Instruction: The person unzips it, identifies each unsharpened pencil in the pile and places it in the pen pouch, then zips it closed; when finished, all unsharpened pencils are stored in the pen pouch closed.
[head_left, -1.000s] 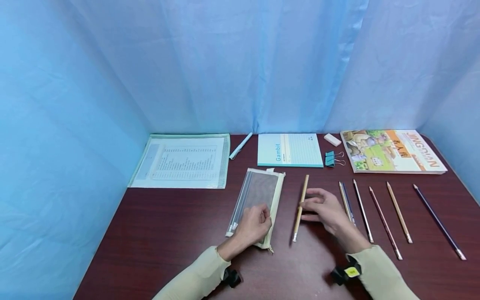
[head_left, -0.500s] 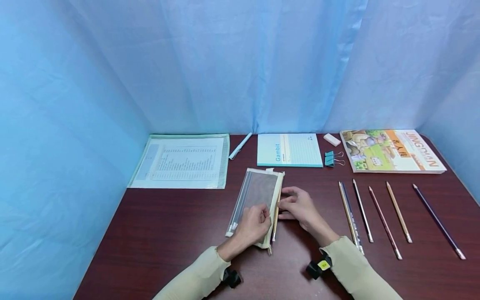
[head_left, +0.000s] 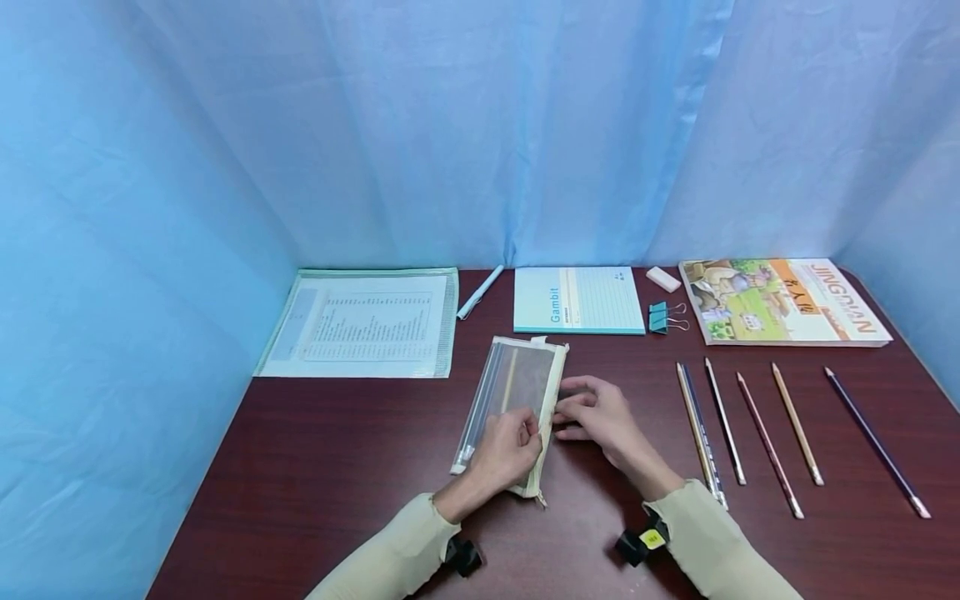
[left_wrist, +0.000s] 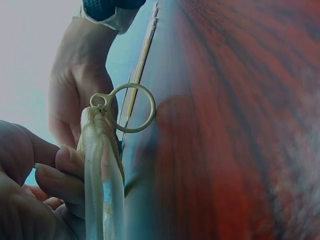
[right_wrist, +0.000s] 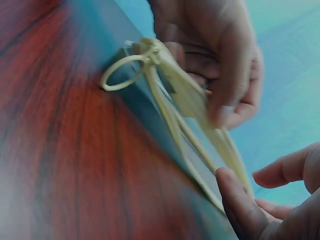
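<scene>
A see-through mesh pencil case (head_left: 528, 367) with cream zipper edging lies on the table. Between its thumb and fingers my left hand (head_left: 504, 446) pinches the edging on the case's right side. Through the mesh shows a yellow pencil (head_left: 510, 379), partly covered by that hand. My right hand (head_left: 600, 417) is at the same side, fingertips right at the mouth. In the right wrist view the mouth gapes, and the fingers (right_wrist: 240, 205) of my right hand are spread apart at its rim. A cream zipper ring (left_wrist: 135, 107) hangs at the near end.
To the right lie several pencils (head_left: 770, 442). Along the back are a document folder (head_left: 360, 325), a white pen (head_left: 480, 293), a notepad (head_left: 579, 300), an eraser (head_left: 663, 279), a teal binder clip (head_left: 658, 317) and a book (head_left: 783, 302). Blue curtains (head_left: 480, 133) enclose the table.
My right hand has carried the yellow pencil left to the case, and the pencil is now inside, seen through the mesh. The right fingers have let go of it. My left hand stays put.
</scene>
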